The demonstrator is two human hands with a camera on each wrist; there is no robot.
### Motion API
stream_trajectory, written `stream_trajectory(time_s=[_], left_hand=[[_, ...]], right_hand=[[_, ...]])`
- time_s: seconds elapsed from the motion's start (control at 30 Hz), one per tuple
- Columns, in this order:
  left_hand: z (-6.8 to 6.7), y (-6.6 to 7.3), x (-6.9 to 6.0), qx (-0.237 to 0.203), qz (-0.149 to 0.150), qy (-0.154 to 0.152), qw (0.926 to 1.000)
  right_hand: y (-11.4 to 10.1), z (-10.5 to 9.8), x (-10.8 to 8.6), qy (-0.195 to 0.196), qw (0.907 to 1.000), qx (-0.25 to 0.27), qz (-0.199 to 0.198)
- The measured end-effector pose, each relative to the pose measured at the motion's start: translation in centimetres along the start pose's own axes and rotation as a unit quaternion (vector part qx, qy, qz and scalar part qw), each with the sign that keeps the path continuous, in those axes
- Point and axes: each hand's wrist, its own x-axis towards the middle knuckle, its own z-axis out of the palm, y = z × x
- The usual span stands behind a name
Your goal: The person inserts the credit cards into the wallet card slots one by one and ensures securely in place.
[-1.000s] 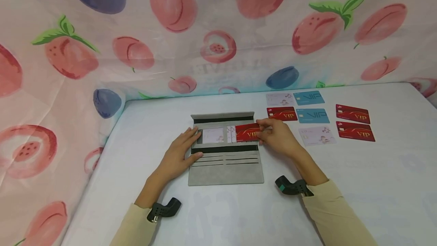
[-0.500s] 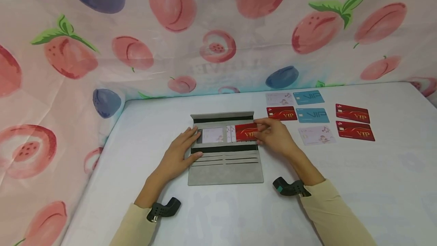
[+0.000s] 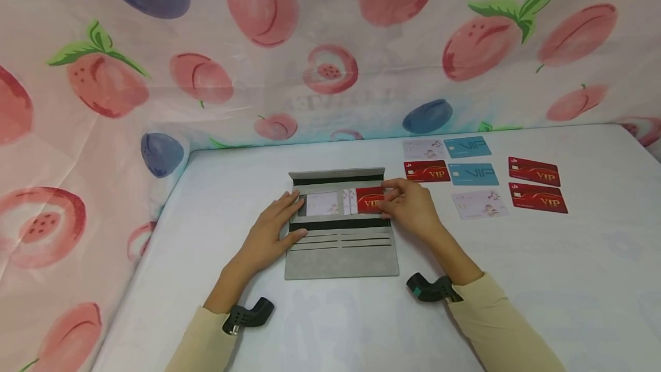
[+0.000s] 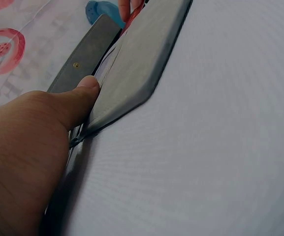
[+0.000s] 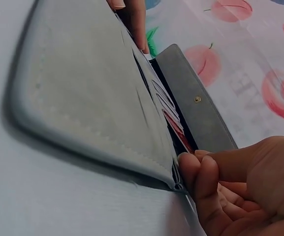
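Note:
A grey long wallet (image 3: 341, 266) lies unfolded on the white table, its flap raised at the far side. My left hand (image 3: 265, 238) rests along its left edge with fingers spread; in the left wrist view the thumb touches the wallet's side. At the right edge, my right hand (image 3: 413, 206) pinches the end of a red VIP card (image 3: 368, 200), which lies partly in the middle section. A pale flowered card (image 3: 322, 204) sits left of it in the same section. In the right wrist view, the right fingertips (image 5: 208, 167) cover the red card's outer end.
Right of the wallet lie loose cards: blue VIP cards (image 3: 472, 174), red VIP cards (image 3: 537, 197) and pale flowered cards (image 3: 479, 204). A fruit-printed cloth (image 3: 372, 85) stands behind the table (image 3: 330, 326) and along its left side.
My right hand has moved slightly left, sliding the red VIP card further left into the wallet's middle section. The left hand and the wallet have stayed in place.

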Motion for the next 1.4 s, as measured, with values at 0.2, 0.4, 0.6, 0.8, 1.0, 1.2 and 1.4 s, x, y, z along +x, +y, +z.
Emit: stream_trajectory(time_s=[0.2, 0.4, 0.6, 0.8, 1.0, 1.2, 1.4], left_hand=[[0.05, -0.06, 0.01, 0.0, 0.001, 0.0, 1.0], [0.07, -0.1, 0.0, 0.0, 0.001, 0.0, 1.0], [0.12, -0.19, -0.03, 0.003, 0.007, 0.003, 1.0], [0.1, -0.2, -0.03, 0.001, 0.011, 0.005, 0.9999], [0.09, -0.22, -0.07, 0.0, 0.009, 0.004, 0.9999], [0.03, -0.21, -0.09, -0.001, 0.008, 0.003, 1.0], [0.04, -0.1, -0.06, -0.007, 0.008, 0.002, 0.9999]], right_hand=[[0.09, 0.28, 0.02, -0.014, 0.9998, 0.008, -0.013], [0.17, -0.09, 0.13, -0.048, 0.9985, 0.008, -0.023], [0.32, -0.24, 0.17, -0.073, 0.9966, 0.006, -0.038], [0.41, -0.18, 0.26, -0.084, 0.996, 0.005, -0.031], [0.47, -0.12, 0.34, -0.09, 0.9951, 0.004, -0.041], [0.36, -0.08, 0.39, -0.089, 0.9942, -0.015, -0.059], [0.27, 0.13, 0.39, -0.08, 0.9931, -0.046, -0.073]])
